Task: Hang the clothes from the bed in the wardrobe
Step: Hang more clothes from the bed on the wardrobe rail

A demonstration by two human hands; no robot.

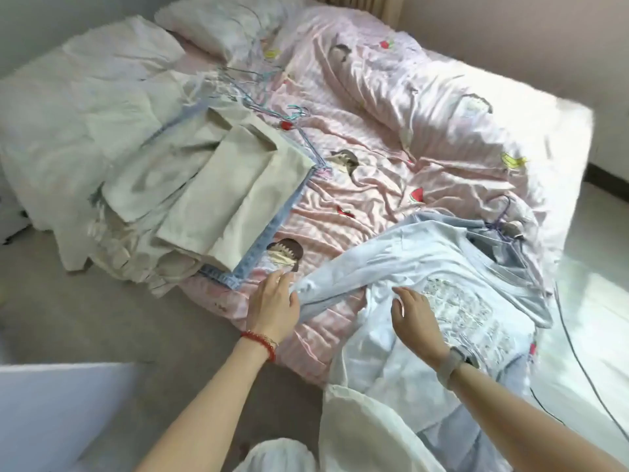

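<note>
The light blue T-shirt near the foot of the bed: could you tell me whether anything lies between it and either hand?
Nothing visible does. The left hand touches the light blue T-shirt at its sleeve, and the right hand rests on its front.

We see a pale pink bed sheet (340,199) printed with cartoon figures, red strawberries, watermelon slices and yellow bananas. Toward the bed's near right corner lies a light blue T-shirt (408,260) with a whitish block print on it. At the left edge sit beige trousers (218,199) on blue denim (269,229). Behind them, toward the far left corner, the quilt (68,107) is off-white, and the pillow (218,25) is white. The wire hangers (258,90) near the middle are pastel purple, blue and turquoise. Our left wrist carries a red beaded bracelet (262,340), our right wrist a beige watch band (449,366).
</note>
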